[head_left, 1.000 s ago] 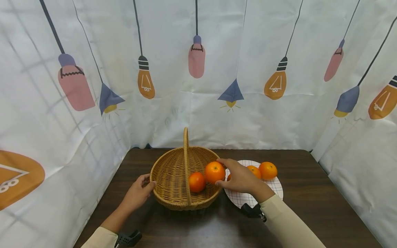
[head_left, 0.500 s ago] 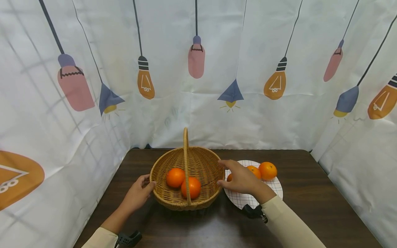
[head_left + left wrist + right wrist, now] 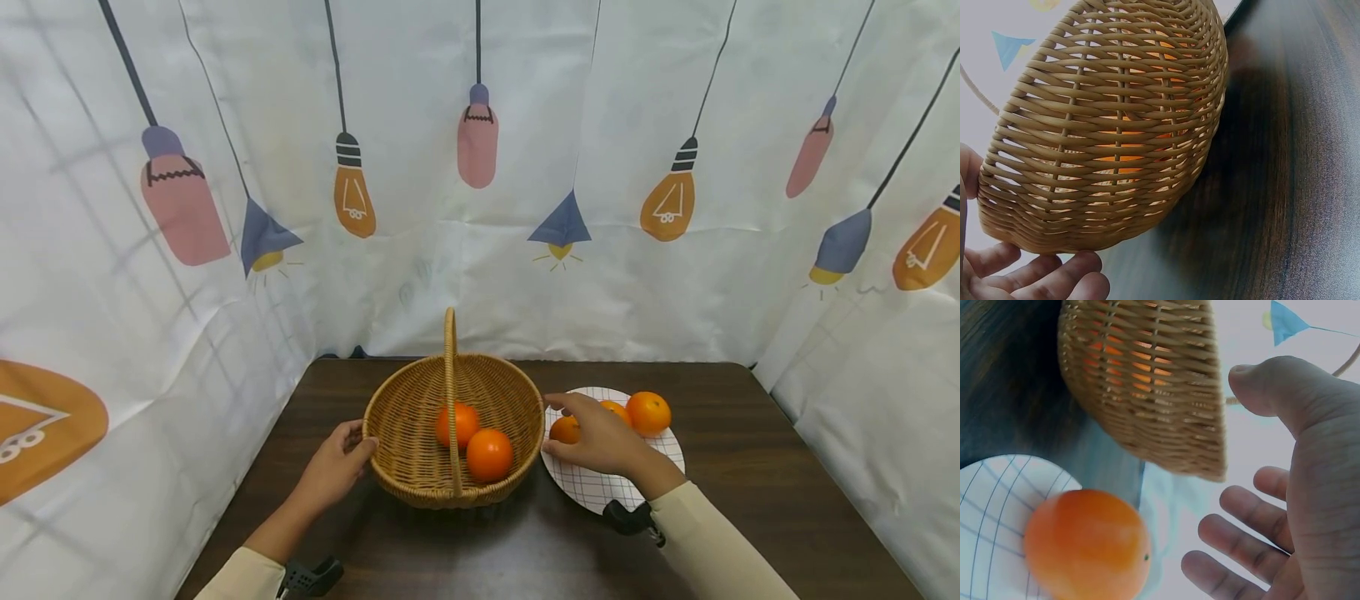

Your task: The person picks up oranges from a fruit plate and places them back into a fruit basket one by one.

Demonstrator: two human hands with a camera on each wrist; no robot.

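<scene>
A round wicker basket with a tall hoop handle stands at the middle of the table. Two oranges, one behind the handle and one nearer the front, lie inside it. My left hand holds the basket's left rim, thumb at the edge and fingers against the outer wall. To the right, my right hand hovers over the plate with nothing in its grasp, fingers spread. An orange on the plate shows below that hand in the right wrist view.
On the white gridded plate, two more oranges sit toward the back, one partly hidden by my right hand and one at the right. The dark wooden table is bordered by a white curtain with printed lamps.
An orange left my right hand and went into the basket, where both oranges rolled left and then back to the right. My right hand then withdrew over the plate; my left hand stayed put.
</scene>
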